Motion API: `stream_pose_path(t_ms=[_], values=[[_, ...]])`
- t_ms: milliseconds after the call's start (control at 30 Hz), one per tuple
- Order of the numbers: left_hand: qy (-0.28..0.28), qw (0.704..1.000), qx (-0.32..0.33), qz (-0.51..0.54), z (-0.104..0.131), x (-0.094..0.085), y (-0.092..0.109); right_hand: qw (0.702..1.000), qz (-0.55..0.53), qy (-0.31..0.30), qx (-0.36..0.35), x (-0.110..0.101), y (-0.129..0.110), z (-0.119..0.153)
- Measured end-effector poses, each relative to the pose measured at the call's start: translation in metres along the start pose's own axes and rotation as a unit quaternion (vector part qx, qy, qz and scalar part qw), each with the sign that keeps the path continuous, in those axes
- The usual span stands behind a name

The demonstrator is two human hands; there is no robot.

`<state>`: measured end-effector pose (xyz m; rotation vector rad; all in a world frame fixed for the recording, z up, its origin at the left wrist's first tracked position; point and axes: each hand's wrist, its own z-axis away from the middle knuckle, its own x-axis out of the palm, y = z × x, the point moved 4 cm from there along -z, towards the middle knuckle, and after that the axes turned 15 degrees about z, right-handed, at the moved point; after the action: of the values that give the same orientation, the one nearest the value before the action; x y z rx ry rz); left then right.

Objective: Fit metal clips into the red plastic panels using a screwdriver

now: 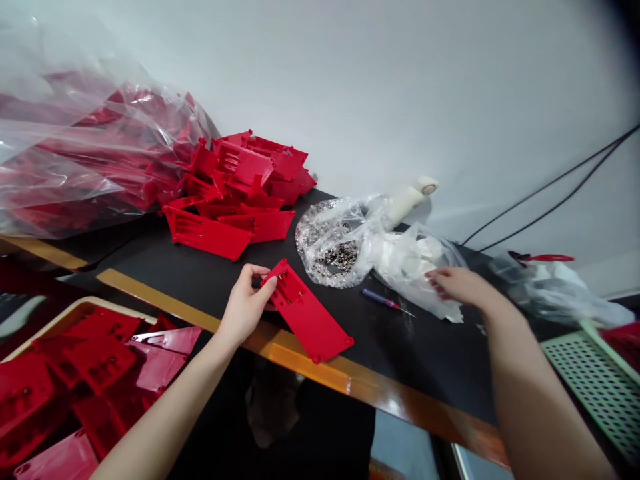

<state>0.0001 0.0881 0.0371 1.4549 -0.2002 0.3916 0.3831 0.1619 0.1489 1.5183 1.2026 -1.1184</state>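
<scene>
My left hand [247, 300] pinches one end of a flat red plastic panel [320, 323] with slots and small metal pieces near that end. The panel tilts over the table's front edge. My right hand [457, 283] reaches to a clear bag of white pieces [407, 257], its fingers outstretched at the bag's right side, nothing visible in them. Beside that bag lies another clear bag of small shiny metal parts [340, 253]. A screwdriver [385, 301] with a blue and red handle rests on the black table [425, 353] just in front of the bags.
More red panels [240, 193] are piled at the back, beside a big clear bag of them [100, 147]. A tub [75, 310] of red panels stands at lower left. A green basket [595, 387] is at right, near red-handled pliers [550, 258]. A white cylinder [410, 200] leans by the wall.
</scene>
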Motion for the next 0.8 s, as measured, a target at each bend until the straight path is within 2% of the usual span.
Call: stream_pose_path(t_ms=[100, 300, 467, 633, 800], values=[[-0.023, 1.0, -0.006, 0.003, 0.004, -0.002, -0.002, 0.996, -0.018, -0.075, -0.042, 0.027, 0.001, 0.005], [-0.049, 0.998, -0.014, -0.021, 0.01, -0.008, -0.001, 0.992, 0.005, -0.108, -0.072, 0.05, -0.006, -0.003], [-0.051, 0.997, -0.004, -0.05, 0.01, -0.009, 0.0, 0.991, 0.012, -0.123, -0.053, 0.059, -0.011, -0.019], [-0.058, 0.998, -0.018, -0.034, 0.01, -0.01, 0.0, 0.995, -0.043, -0.09, -0.025, 0.045, -0.013, -0.016], [-0.053, 0.998, -0.017, -0.035, 0.01, -0.01, 0.0, 0.988, -0.141, -0.024, 0.066, 0.001, -0.014, 0.004]])
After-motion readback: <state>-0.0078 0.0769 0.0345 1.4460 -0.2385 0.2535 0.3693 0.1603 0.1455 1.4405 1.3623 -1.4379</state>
